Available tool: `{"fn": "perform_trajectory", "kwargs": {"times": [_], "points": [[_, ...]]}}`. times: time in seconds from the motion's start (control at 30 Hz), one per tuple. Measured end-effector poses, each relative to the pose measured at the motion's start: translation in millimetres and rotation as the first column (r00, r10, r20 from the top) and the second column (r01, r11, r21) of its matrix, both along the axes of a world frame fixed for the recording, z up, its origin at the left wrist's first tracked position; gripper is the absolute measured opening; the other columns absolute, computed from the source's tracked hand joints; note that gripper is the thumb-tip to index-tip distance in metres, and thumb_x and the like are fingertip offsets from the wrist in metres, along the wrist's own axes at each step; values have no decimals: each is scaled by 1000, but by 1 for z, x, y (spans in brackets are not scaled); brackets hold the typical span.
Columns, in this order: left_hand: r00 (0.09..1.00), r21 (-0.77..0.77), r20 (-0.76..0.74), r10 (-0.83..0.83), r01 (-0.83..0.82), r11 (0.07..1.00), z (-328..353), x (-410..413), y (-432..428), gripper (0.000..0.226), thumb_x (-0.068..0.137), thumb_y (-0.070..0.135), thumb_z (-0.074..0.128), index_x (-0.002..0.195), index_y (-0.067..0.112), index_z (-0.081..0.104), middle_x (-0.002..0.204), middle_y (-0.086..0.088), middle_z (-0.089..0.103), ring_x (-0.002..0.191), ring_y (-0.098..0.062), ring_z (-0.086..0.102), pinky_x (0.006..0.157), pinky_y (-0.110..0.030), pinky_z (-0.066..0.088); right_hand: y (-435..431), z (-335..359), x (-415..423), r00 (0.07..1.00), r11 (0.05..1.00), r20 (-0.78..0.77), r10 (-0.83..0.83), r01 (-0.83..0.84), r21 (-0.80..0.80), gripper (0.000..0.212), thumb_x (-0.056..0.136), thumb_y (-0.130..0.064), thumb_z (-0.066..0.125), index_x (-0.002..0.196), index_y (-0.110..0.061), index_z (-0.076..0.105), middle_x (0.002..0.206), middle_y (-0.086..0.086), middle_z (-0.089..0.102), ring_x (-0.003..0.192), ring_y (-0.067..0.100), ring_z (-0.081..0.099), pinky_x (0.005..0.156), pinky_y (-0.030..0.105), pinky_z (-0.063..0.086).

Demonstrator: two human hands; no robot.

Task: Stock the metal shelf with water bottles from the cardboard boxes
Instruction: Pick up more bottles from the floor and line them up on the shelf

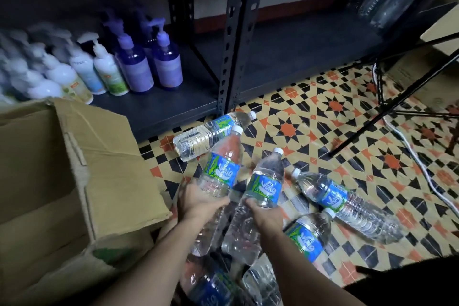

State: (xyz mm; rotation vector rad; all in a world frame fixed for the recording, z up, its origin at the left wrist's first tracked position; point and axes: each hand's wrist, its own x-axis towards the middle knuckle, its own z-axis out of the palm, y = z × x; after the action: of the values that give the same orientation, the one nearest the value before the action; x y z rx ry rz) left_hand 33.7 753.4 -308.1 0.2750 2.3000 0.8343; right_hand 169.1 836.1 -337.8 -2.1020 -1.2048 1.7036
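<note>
Left hand curls round left bottle; right hand round right bottle — both gripped mid-body, caps toward shelf, presumably ready to stand there.

Left hand, right hand: both bare. Left forearm, right forearm: bare, slim, uncovered down to frame edge. Possibly faint hair; light dim.

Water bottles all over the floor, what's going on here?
A person's left hand grips one water bottle and the right hand grips a second bottle, both held over the tiled floor. More bottles lie loose there beside an open cardboard box. The metal shelf ahead holds pump bottles on its left part.
</note>
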Motion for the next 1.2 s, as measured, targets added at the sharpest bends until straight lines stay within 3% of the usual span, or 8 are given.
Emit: {"fn": "perform_trajectory", "kwargs": {"times": [0.13,0.27,0.4,0.53,0.6,0.73,1.0,1.2], "points": [[998,120,-53,42,-36,992,35,2,2,54,46,41,94,80,19,58,86,-1,66,87,-23,66,73,-30,56,-1,29,-2,999,972,-27,-22,27,235,47,66,-28,90,98,-11,60,77,-2,62,80,25,62,70,24,41],[983,271,-169,67,-19,962,88,4,7,72,44,40,95,104,12,66,94,-1,65,89,-21,64,68,-23,44,3,80,-8,992,919,-119,43,7,395,68,59,-37,92,108,-14,52,96,-3,64,94,20,63,79,23,39],[935,446,-333,119,45,894,156,2,6,52,45,34,94,81,18,60,73,14,51,68,-4,52,63,-17,34,9,147,-12,963,820,-199,180,-35,571,62,63,-29,91,106,-21,47,92,-6,63,80,10,58,74,22,40],[866,533,-454,209,75,843,220,-9,-2,66,39,51,91,88,19,61,92,4,60,86,-16,55,75,-27,42,12,208,-23,914,707,-256,316,-47,705,65,57,-27,94,109,-21,55,95,-12,68,86,2,66,66,12,45],[848,621,-439,297,47,782,249,-16,-5,70,39,49,93,94,17,64,96,1,65,90,-19,61,82,-32,50,11,237,-33,886,673,-286,365,-40,738,74,54,-32,94,115,-21,54,101,-10,69,90,0,66,71,12,49],[797,731,-401,451,-18,683,301,-31,-17,78,35,61,89,96,17,65,94,1,67,90,-20,64,80,-34,53,2,292,-62,839,591,-316,443,-9,807,88,41,-55,87,116,-24,53,103,-9,70,96,7,68,89,39,56],[695,831,-389,605,-19,557,370,-90,-51,78,31,61,88,93,22,63,93,2,66,88,-18,66,79,-37,55,-16,389,-135,725,467,-328,605,11,884,68,51,-40,94,106,-26,57,96,-10,72,87,-3,67,82,30,57],[615,879,-354,704,-38,475,406,-143,-49,81,30,62,86,93,18,61,93,-1,67,86,-20,67,79,-36,55,-9,435,-202,665,393,-298,685,8,919,82,43,-55,93,112,-27,58,100,-11,73,94,1,68,88,37,57]]}}
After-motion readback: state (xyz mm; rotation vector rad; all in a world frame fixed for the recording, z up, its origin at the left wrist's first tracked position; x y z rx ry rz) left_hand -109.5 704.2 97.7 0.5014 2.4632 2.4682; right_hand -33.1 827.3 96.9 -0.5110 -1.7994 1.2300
